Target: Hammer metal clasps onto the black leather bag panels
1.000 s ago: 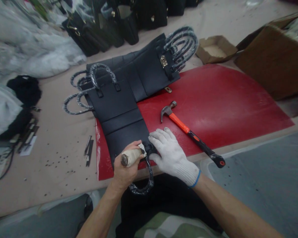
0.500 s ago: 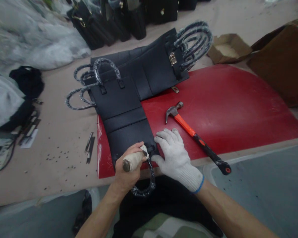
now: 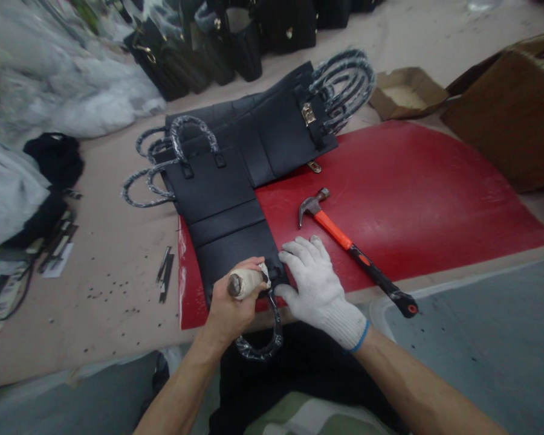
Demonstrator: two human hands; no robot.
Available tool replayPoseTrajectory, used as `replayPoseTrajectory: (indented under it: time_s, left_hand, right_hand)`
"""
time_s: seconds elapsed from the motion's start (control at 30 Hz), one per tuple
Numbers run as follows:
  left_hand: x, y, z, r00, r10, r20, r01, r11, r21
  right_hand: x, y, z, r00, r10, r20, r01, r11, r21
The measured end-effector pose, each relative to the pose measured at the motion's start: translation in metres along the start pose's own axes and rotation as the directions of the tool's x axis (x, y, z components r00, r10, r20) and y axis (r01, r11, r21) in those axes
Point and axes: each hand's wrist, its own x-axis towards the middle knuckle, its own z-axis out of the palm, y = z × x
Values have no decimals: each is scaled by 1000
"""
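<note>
My left hand (image 3: 231, 302) is closed round a tool wrapped in whitish tape (image 3: 249, 284), its blunt dark end pointing up toward me. The tool's lower end is hidden by my fingers, over the near edge of a black bag panel (image 3: 226, 241). My right hand (image 3: 315, 281), in a white knit glove, lies with fingers spread at the panel's right edge and on the red board (image 3: 408, 187). A plastic-wrapped bag handle (image 3: 277, 332) hangs off the near edge between my wrists. Beyond my right fingers lies a claw hammer (image 3: 340, 232) with an orange and black handle.
More black bag panels (image 3: 276, 133) with wrapped handles lie stacked behind. Finished-looking black bags (image 3: 240, 42) stand at the back. An open cardboard box (image 3: 503, 115) sits right, a small carton (image 3: 405, 93) beside it. Thin metal strips (image 3: 164, 275) and dark bits lie left.
The view has shifted slightly, so the bags and hammer sit a little differently in the picture. The wrapped tool's top end leans slightly differently; both hands keep their places on the panel.
</note>
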Motion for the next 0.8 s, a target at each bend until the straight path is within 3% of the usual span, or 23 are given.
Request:
replayPoseTrajectory:
  time_s: [0.3,0.43,0.53,0.63,0.7,0.8]
  left_hand:
    - [7,2,4,995,-96,26,97,995,-39]
    - [10,4,4,989,-129,77,130,991,-14]
    - [12,5,4,986,-140,96,141,990,-7]
    - [15,7,5,987,-120,108,118,993,18]
    - [17,8,5,987,-99,124,93,994,58]
    - [18,6,5,988,-88,125,78,994,79]
  right_hand:
    - [0,0,2,999,-40,-27,40,999,15]
    - [-4,4,-15,992,-74,-106,76,997,13]
    - [-10,17,-43,984,60,-167,-94,975,-200]
    - [-17,31,-69,943,320,-86,-319,807,-496]
    - [-19,35,-77,888,460,4,-360,700,-618]
    - [-17,34,-79,824,558,94,-384,674,-631]
